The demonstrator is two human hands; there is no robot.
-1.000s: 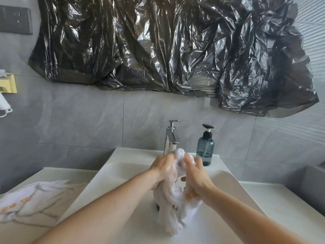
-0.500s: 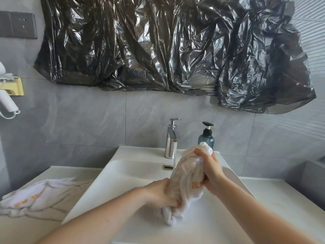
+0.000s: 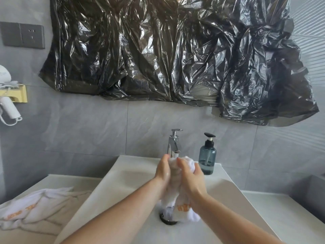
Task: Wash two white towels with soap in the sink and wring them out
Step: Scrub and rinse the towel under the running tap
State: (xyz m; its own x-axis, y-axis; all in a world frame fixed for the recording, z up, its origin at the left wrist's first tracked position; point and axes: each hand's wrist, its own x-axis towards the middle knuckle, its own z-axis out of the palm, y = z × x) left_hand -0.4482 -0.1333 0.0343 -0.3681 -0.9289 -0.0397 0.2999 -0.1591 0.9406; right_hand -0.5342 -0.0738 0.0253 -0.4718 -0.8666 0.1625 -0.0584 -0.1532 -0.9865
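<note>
We hold one white towel (image 3: 177, 201) bunched between both hands over the sink (image 3: 112, 194), right in front of the faucet (image 3: 174, 143). Our left hand (image 3: 162, 171) grips the upper left side of the bundle, fingers curled round it, and our right hand (image 3: 190, 175) clasps the right side, fingers wrapped over the top. Half a second ago the hands were spread apart along the towel, the right one raised high near the soap bottle (image 3: 207, 157) and the left one low near the basin floor; now they sit side by side at the same height, pressed close with the cloth squeezed between them. The towel's top bulges out above our fingers, just beside the bottle, and its lower end, with an orange mark, hangs down to the drain (image 3: 167, 220), which was hidden behind it before.

The second white towel (image 3: 31, 206) lies crumpled on the counter (image 3: 288, 208) left of the sink, where it was earlier. Above, black plastic sheeting (image 3: 175, 55) covers the wall, and a hair dryer (image 3: 7, 103) hangs at the left edge.
</note>
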